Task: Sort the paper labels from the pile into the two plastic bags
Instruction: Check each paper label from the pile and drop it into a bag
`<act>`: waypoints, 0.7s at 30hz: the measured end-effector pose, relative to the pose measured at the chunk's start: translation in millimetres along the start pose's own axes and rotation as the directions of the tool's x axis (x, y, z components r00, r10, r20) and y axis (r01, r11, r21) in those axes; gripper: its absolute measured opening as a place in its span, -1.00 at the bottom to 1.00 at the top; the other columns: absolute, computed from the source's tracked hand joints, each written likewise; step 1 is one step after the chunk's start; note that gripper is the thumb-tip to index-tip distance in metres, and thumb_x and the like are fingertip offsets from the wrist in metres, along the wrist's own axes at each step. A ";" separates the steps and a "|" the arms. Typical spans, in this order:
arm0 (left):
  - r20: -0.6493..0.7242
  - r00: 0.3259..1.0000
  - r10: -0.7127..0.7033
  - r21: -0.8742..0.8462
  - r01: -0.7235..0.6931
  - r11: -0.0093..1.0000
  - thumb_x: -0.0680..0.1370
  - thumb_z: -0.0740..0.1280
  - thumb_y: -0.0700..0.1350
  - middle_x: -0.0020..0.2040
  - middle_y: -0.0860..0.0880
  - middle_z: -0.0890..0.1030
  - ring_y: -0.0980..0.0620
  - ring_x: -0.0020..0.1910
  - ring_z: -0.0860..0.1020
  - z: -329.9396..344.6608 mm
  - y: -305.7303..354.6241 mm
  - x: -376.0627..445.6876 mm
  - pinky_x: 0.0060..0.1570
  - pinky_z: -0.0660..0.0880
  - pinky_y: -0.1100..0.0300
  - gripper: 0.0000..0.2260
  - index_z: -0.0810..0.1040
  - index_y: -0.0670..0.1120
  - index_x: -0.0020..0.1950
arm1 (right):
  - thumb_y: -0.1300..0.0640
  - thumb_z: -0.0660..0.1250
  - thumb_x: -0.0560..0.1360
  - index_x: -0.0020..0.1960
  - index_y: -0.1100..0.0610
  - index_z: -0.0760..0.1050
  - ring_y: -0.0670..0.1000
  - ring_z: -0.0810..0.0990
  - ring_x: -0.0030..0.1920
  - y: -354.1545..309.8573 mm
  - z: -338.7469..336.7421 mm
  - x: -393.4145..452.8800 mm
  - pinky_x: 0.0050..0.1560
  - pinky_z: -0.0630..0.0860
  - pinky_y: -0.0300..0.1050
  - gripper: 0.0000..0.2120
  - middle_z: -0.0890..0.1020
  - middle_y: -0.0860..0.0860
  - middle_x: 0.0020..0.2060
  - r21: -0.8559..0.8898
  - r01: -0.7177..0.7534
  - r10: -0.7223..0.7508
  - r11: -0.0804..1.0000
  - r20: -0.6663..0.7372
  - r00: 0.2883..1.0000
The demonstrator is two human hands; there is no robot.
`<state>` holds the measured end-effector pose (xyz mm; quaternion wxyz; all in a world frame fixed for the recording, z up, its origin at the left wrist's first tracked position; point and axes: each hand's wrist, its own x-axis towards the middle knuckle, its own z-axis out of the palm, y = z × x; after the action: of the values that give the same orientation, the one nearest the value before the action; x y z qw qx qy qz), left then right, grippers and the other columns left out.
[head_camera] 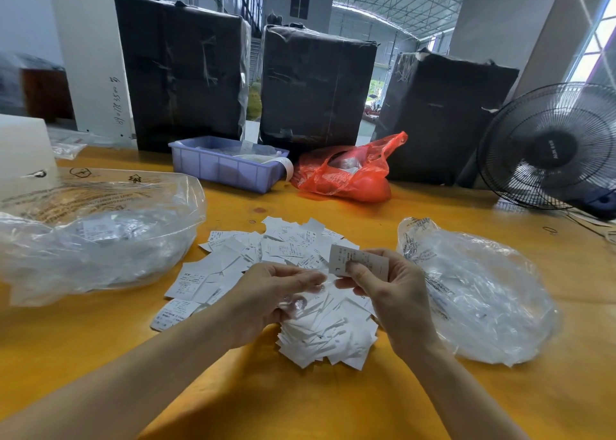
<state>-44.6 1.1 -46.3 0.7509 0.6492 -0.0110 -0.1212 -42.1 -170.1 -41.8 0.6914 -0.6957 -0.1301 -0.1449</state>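
A pile of white paper labels (293, 273) lies spread on the yellow table in front of me. My right hand (390, 293) pinches one label (358, 261) marked "L" upright above the pile. My left hand (270, 293) hovers over the pile with fingers curled around a small clear plastic scrap; its fingertips nearly meet the right hand. A large clear plastic bag (100, 233) holding some labels sits at the left. A second clear plastic bag (476, 293) lies flat at the right, beside my right wrist.
A purple plastic bin (226, 169) and a red plastic bag (346, 173) stand behind the pile. Three black wrapped bundles (313, 86) line the table's back. A black fan (553, 146) sits at the far right. A white block (23, 149) stands far left.
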 end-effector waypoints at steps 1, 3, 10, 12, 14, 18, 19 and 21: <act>-0.004 1.000 0.000 -0.001 0.000 1.000 0.25 0.50 -0.04 -0.23 -0.03 0.67 0.03 -0.28 0.45 0.2 0.0 -0.1 -0.41 0.38 0.32 -0.67 0.70 -0.16 -0.06 | 0.40 0.36 0.45 -0.15 0.20 0.56 0.07 0.69 -0.32 0.1 -0.2 0.2 -0.39 0.49 -0.34 -0.88 0.69 0.12 -0.26 0.004 -0.001 0.001 1.000 -0.003 1.000; -0.014 1.000 -0.001 0.004 0.001 1.000 0.24 0.50 -0.03 -0.23 -0.02 0.68 0.04 -0.29 0.47 0.5 0.0 -0.1 -0.39 0.39 0.31 -0.67 0.71 -0.15 -0.07 | 0.40 0.35 0.45 -0.15 0.20 0.56 0.08 0.69 -0.32 -0.2 0.0 0.3 -0.39 0.49 -0.34 -0.88 0.69 0.12 -0.26 0.015 -0.002 0.003 1.000 -0.006 1.000; -0.023 1.000 -0.002 0.002 0.002 1.000 0.27 0.48 -0.02 -0.19 -0.01 0.70 0.15 -0.38 0.58 -0.4 -0.9 -0.5 -0.41 0.45 0.32 -0.69 0.70 -0.14 -0.05 | 0.41 0.36 0.45 -0.15 0.23 0.56 0.05 0.68 -0.33 -0.9 0.8 -0.3 -0.39 0.49 -0.33 -0.89 0.69 0.11 -0.28 -0.011 -0.015 0.015 1.000 0.016 1.000; -0.022 1.000 -0.004 -0.015 0.004 1.000 0.32 0.47 -0.04 -0.15 -0.03 0.71 0.16 -0.37 0.61 -0.3 -1.4 0.6 -0.42 0.47 0.34 -0.71 0.69 -0.14 -0.03 | 0.40 0.36 0.45 -0.14 0.22 0.56 0.04 0.68 -0.35 -0.3 0.9 -0.4 -0.39 0.49 -0.33 -0.89 0.69 0.08 -0.31 -0.030 -0.032 0.033 0.999 0.030 0.999; -0.021 1.000 -0.007 -0.030 0.007 1.000 0.39 0.45 -0.08 -0.13 -0.05 0.71 0.14 -0.36 0.62 -0.3 -1.4 1.1 -0.42 0.49 0.34 -0.78 0.68 -0.14 -0.02 | 0.40 0.36 0.45 -0.14 0.24 0.56 0.03 0.67 -0.36 0.0 1.1 -0.3 -0.39 0.49 -0.34 -0.90 0.69 0.08 -0.33 -0.033 -0.054 0.056 0.998 0.055 0.997; -0.032 0.999 0.012 -0.025 -0.013 1.000 0.39 0.44 -0.10 -0.13 -0.08 0.71 0.07 -0.32 0.62 -1.9 -1.0 0.9 -0.38 0.51 0.32 -0.78 0.67 -0.14 -0.02 | 0.38 0.37 0.44 -0.12 0.26 0.57 0.02 0.66 -0.38 1.4 -0.6 0.5 -0.37 0.50 -0.28 -0.94 0.68 0.09 -0.34 -0.047 -0.143 0.147 0.989 0.101 0.984; -0.035 0.999 0.022 -0.010 -0.023 1.000 0.36 0.44 -0.08 -0.13 -0.08 0.71 0.05 -0.30 0.61 -2.3 -1.0 0.6 -0.36 0.52 0.30 -0.75 0.67 -0.14 -0.01 | 0.37 0.38 0.44 -0.11 0.27 0.57 0.01 0.64 -0.39 1.6 -1.5 1.1 -0.36 0.50 -0.26 -0.95 0.67 0.10 -0.33 -0.039 -0.185 0.188 0.982 0.112 0.976; -0.045 0.998 0.043 0.023 -0.042 0.999 0.34 0.44 -0.08 -0.14 -0.09 0.71 0.04 -0.30 0.61 -3.0 -1.5 0.3 -0.39 0.50 0.30 -0.73 0.66 -0.16 -0.01 | 0.35 0.39 0.44 -0.08 0.30 0.57 -0.01 0.60 -0.42 1.7 -3.5 2.2 -0.36 0.48 -0.24 -0.93 0.65 0.11 -0.34 -0.027 -0.274 0.274 0.961 0.146 0.950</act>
<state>-44.0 3.8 -48.3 0.7463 0.6594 -0.0093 -0.0901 -39.4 -173.6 -42.6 0.6911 -0.7180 -0.0829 0.0042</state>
